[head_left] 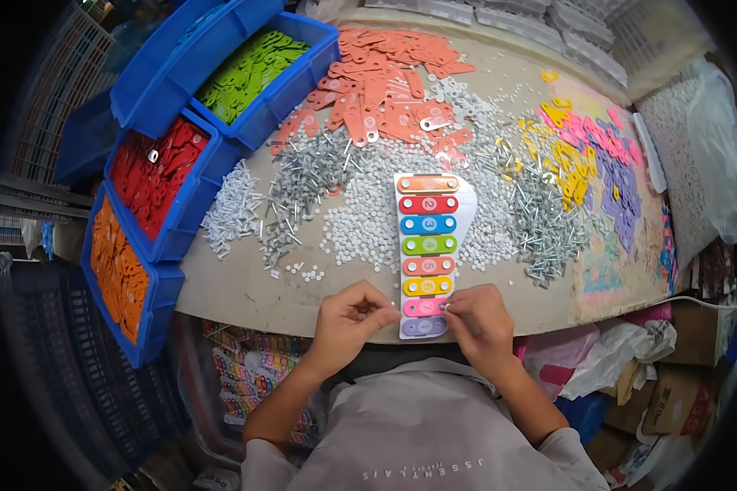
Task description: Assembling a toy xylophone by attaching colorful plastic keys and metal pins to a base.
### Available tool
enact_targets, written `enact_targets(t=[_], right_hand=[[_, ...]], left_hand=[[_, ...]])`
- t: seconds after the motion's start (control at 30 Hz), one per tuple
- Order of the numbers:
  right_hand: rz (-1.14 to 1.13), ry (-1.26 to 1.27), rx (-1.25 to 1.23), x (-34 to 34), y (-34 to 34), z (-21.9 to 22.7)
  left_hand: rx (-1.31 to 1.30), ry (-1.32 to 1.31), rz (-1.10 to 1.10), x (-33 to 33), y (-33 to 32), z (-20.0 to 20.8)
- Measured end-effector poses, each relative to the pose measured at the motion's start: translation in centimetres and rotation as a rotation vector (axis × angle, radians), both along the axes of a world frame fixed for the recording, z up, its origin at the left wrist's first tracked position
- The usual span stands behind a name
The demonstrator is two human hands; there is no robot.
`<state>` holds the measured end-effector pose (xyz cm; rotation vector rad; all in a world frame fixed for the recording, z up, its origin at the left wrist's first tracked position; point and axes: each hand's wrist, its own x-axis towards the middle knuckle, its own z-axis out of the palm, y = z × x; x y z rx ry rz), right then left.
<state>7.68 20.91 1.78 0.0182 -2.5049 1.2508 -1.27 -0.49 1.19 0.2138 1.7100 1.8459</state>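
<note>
Lower centre: left hand [349,322], right hand [481,319] pinched near 2 ends of pink bar [426,308], contents unclear; uncapped bar may slip if knocked.

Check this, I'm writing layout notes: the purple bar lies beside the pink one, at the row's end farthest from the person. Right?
Not quite: the head view shows the purple bar beside the pink one, but at the end nearest the person.

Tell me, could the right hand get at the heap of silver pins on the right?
Probably yes: the silver pins lie on the tabletop ahead and rightward of the right hand, with nothing standing between.
</note>
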Motion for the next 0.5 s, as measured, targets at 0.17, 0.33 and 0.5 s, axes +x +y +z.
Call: enact_targets(t=[0.17,0.33,0.5], right_hand=[[0.013,0.023,0.078,-0.1,-0.3,-0.1],[-0.166,-0.414,-0.351,0.5,-0.4,0.1],[-0.123,-0.643,-0.688,-0.3,0.6,0.3]], left_hand=[[0.121,-0.323,-0.055,-0.2,0.9,-0.3],[0.111,-0.337,-0.111,-0.4,1.1,-1.0],[0.003,-0.182,-0.123,-0.2,1.5,-1.5]])
